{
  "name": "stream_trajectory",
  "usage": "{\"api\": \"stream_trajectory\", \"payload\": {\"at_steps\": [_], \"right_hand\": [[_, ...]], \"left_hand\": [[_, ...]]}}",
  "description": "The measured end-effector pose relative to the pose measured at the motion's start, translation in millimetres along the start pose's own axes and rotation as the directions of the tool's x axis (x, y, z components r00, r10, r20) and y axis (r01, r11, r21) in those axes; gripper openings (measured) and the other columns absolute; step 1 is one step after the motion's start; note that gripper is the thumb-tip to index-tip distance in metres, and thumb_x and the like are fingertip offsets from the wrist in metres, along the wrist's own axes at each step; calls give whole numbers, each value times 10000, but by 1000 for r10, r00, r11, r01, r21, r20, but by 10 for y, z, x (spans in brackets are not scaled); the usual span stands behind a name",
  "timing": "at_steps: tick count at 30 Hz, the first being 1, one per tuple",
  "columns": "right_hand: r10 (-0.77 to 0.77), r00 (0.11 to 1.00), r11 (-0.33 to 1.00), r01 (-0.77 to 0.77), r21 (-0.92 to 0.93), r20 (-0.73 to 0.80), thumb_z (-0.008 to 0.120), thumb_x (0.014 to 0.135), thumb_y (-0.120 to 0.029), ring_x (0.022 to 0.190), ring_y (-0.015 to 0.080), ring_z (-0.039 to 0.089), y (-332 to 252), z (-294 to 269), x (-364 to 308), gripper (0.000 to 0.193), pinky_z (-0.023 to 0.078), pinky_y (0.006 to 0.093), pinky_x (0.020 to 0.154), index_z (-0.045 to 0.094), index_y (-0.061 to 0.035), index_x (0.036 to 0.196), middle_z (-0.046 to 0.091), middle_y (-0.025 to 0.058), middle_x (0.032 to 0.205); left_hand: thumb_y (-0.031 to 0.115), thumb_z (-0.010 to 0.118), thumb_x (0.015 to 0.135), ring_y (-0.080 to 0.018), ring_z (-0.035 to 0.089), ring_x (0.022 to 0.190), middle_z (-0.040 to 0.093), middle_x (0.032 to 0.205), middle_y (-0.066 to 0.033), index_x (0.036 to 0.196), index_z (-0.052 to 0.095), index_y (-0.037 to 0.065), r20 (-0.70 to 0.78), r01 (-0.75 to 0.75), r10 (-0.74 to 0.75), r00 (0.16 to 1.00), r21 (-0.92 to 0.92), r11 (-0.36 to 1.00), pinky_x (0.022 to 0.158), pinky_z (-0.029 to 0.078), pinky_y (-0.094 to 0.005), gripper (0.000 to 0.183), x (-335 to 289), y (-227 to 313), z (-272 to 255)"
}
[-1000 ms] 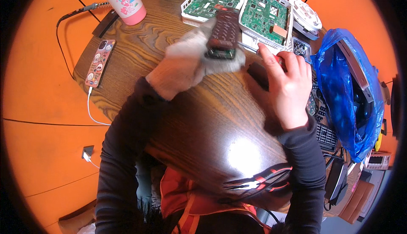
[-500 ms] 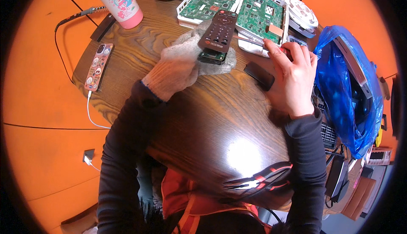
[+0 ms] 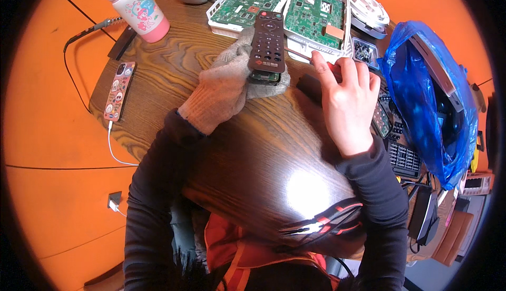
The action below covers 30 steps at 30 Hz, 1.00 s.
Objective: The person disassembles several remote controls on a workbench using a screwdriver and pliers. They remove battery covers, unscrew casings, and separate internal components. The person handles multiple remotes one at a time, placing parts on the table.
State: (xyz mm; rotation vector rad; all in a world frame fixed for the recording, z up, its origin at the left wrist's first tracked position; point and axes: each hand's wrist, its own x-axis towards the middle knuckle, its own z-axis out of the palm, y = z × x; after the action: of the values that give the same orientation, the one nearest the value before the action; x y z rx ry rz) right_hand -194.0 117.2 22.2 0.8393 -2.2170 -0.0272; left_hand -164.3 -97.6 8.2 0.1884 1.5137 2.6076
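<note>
My gloved left hand (image 3: 219, 88) is wrapped round a dark brown remote control (image 3: 268, 41), held upright above the table. The front face has parted from the back at the lower end, where a strip of circuit board (image 3: 265, 76) shows. In my bare right hand (image 3: 349, 101) is a slim screwdriver (image 3: 299, 55). Its thin shaft points left and its tip lies close to the remote's right edge; I cannot tell if they touch. The red handle is mostly hidden by my fingers. A dark flat cover (image 3: 310, 86) lies on the table between my hands.
Two white housings with green boards (image 3: 247, 6) (image 3: 316, 20) lie at the back. A blue plastic bag (image 3: 421, 96) bulges on the right, beside loose keypads (image 3: 403, 156). Pliers (image 3: 324, 222) rest at the near edge. A pink bottle (image 3: 139, 12) and a charging phone (image 3: 119, 91) are on the left.
My right hand has shifted left with the screwdriver, nearer the remote and partly over the dark cover. The left hand still grips the remote, now a little more upright. The whole view has shifted slightly.
</note>
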Motion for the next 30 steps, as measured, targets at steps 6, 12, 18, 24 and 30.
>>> {"api": "stream_trajectory", "payload": {"at_steps": [6, 12, 18, 24, 30], "right_hand": [[12, 1000, 996, -12, -85, -1, 561, 773, -103, 759, 202, 492, -155, 41, 8, 378, 374, 368, 668, 624, -141, 1143, 496, 32, 803], [-24, 999, 990, 18, -138, -43, 557, 771, -65, 628, 181, 497, -281, 100, 11, 319, 391, 307, 546, 643, -55, 1079, 479, 36, 687], [101, 991, 964, -118, 239, 83, 584, 837, -155, 557, 232, 583, -138, 160, 3, 253, 464, 342, 498, 637, -96, 1077, 547, 71, 653], [254, 953, 641, -293, 710, 164, 628, 852, -201, 654, 321, 641, -23, 274, 15, 209, 506, 374, 591, 667, -65, 1006, 648, 168, 751], [301, 908, 456, -404, 793, 290, 635, 860, -166, 704, 306, 672, -81, 269, -17, 221, 516, 334, 641, 672, -17, 1019, 662, 206, 828]], "left_hand": [[116, 584, 888, -228, 607, 975, 558, 1143, -120, 1272, 409, 38, -2, -50, 50, 999, 80, 995, 820, 536, -303, 430, 49, 9, 126], [53, 551, 852, -301, 596, 995, 559, 1154, -168, 1233, 465, 41, 69, -253, 316, 946, 768, 589, 829, 514, -355, 392, -30, -22, 204], [-19, 516, 812, -365, 584, 1014, 560, 1155, -211, 1190, 520, 48, 166, -159, 363, 917, 986, -48, 833, 493, -399, 384, -127, -42, 275], [-65, 497, 789, -367, 576, 1022, 567, 1131, -213, 1161, 542, 58, -22, 48, 282, 959, 995, -86, 823, 487, -395, 394, -211, -14, 242], [-45, 507, 800, -350, 584, 1028, 573, 1131, -208, 1168, 538, 52, 163, -202, 333, 929, 976, 86, 827, 490, -377, 381, -176, -51, 92]]}}
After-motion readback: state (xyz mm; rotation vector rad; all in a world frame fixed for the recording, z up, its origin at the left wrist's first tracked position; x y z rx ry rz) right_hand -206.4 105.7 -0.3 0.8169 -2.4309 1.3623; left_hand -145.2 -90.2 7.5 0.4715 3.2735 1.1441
